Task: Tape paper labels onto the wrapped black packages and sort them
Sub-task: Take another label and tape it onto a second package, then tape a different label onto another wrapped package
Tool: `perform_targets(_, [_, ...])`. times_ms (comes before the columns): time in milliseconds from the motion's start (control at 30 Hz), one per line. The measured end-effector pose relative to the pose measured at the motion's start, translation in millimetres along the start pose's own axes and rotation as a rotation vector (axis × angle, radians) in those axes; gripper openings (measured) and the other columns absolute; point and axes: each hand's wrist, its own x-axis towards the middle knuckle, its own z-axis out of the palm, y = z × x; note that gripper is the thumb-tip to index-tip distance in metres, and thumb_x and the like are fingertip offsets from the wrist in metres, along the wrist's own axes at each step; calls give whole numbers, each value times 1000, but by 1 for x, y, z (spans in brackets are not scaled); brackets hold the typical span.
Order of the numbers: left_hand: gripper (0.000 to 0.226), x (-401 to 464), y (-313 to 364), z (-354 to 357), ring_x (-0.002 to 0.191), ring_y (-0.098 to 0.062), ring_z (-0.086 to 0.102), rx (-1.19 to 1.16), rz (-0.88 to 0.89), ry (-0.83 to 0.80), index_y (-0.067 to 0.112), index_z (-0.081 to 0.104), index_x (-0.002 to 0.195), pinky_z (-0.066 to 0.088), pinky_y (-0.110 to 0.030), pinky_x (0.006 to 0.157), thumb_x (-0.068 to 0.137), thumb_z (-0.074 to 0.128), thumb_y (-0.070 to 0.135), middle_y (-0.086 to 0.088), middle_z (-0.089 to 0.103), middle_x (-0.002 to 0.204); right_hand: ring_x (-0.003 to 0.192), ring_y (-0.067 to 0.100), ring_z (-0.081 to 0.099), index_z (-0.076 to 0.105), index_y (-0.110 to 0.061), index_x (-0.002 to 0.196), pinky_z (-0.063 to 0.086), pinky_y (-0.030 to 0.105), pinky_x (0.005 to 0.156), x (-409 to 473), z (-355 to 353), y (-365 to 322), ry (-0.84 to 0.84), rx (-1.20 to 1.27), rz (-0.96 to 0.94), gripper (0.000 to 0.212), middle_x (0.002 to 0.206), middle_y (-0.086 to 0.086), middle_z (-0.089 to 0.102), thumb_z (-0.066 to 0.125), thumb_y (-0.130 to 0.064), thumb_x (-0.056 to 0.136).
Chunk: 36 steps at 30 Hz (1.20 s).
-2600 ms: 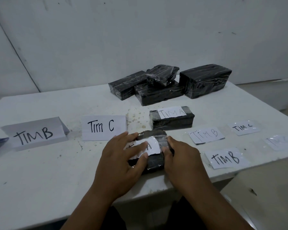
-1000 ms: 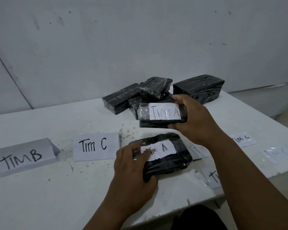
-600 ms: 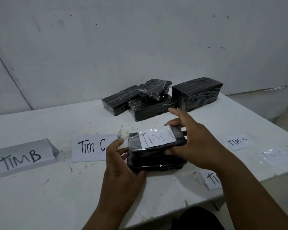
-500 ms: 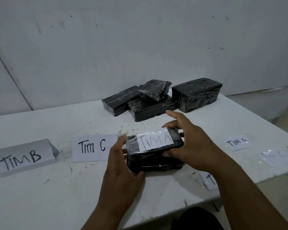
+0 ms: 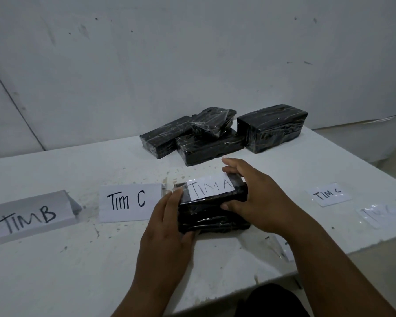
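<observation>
On the white table [image 5: 55, 271], two black wrapped packages sat stacked near the front edge. The upper package [image 5: 215, 191], bearing a taped paper label [image 5: 209, 186] that read "TIM A", lay on top of the lower package [image 5: 213, 219]. A second earlier the two had been apart, the upper one held up in the air by the right hand; half a second earlier it was already on the stack, and it had since settled a little squarer. The left hand [image 5: 167, 229] gripped the stack's left end, thumb curled under the lower package and fingers against the side. The right hand [image 5: 254, 200] clasped the right end of the upper package, thumb on its near face and fingers curved over the top; its index finger looked slightly raised, though shadow made that hard to judge.

Four unlabeled packages [image 5: 215, 138] stayed piled at the back of the table. A folded "TIM B" sign [image 5: 30, 216] and a "TIM C" sign [image 5: 127, 201] lay left of the stack. A loose "TIM C" label [image 5: 328, 194] lay to the right, with another glossy one [image 5: 382, 213] beyond it, too blurred to read.
</observation>
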Motion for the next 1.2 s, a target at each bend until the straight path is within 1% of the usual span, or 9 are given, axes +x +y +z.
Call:
perform_targets(200, [91, 5, -1, 3, 133, -19, 51, 21, -31, -30, 29, 35, 150, 40, -26, 100, 76, 88, 23, 2, 48, 150, 130, -5, 42, 37, -40, 151, 32, 14, 105, 2, 2, -2, 17, -36, -4, 88, 149, -19, 47, 86, -23, 80])
perform_targets(433, [105, 1, 16, -8, 149, -18, 25, 54, 8, -23, 28, 27, 157, 33, -39, 112, 69, 82, 45, -1, 23, 166, 128, -9, 35, 32, -40, 154, 31, 13, 106, -7, -11, -1, -22, -15, -11, 93, 149, -27, 36, 86, -29, 79])
perform_targets(533, [82, 0, 36, -16, 134, -14, 36, -14, 136, 96, 19, 48, 142, 37, -34, 108, 69, 78, 40, -5, 46, 147, 140, -5, 35, 30, -38, 156, 34, 23, 115, -17, -26, 7, -17, -6, 9, 91, 155, -23, 38, 83, -26, 82])
perform_targets(600, [60, -2, 49, -15, 117, -10, 50, -108, 215, 114, 21, 56, 126, 47, -23, 96, 72, 79, 32, 1, 59, 123, 131, -7, 44, 34, -36, 154, 39, 14, 106, -25, -38, 15, 14, -31, 66, 84, 145, -22, 48, 79, -18, 86])
perform_targets(667, [35, -4, 65, -6, 96, 0, 55, -182, 277, 7, 27, 61, 110, 49, -11, 79, 78, 76, 30, 15, 60, 103, 113, -9, 55, 45, -36, 148, 43, 5, 89, -35, -54, 25, 51, -83, 130, 70, 128, -24, 58, 76, -13, 89])
perform_targets(733, [17, -7, 80, 3, 88, 4, 56, -157, 288, -208, 36, 62, 101, 44, -7, 68, 85, 69, 38, 27, 56, 93, 101, -6, 60, 58, -38, 131, 45, 8, 81, -43, -64, 33, 55, -151, 182, 51, 112, -24, 65, 73, -11, 91])
perform_targets(867, [26, -15, 98, 36, 103, 5, 53, -115, 274, -440, 42, 56, 124, 44, -11, 86, 98, 56, 41, 26, 57, 118, 94, -2, 61, 64, -45, 101, 49, 16, 79, -61, -79, 45, -60, -262, 315, 34, 102, -24, 64, 70, -12, 93])
perform_targets(1033, [42, -16, 121, 61, 126, -4, 46, -109, 230, -464, 38, 42, 144, 39, -19, 101, 103, 48, 35, 17, 50, 141, 107, 4, 57, 67, -36, 120, 45, 22, 92, -77, -79, 51, -195, -299, 414, 30, 120, -17, 61, 73, -27, 92])
perform_targets(1200, [43, -11, 129, 76, 121, -8, 51, -64, 151, -469, 33, 42, 143, 45, -23, 95, 102, 52, 33, 11, 50, 132, 115, 9, 59, 69, -35, 119, 48, 29, 100, -78, -78, 49, -224, -340, 415, 34, 125, -15, 61, 78, -38, 86])
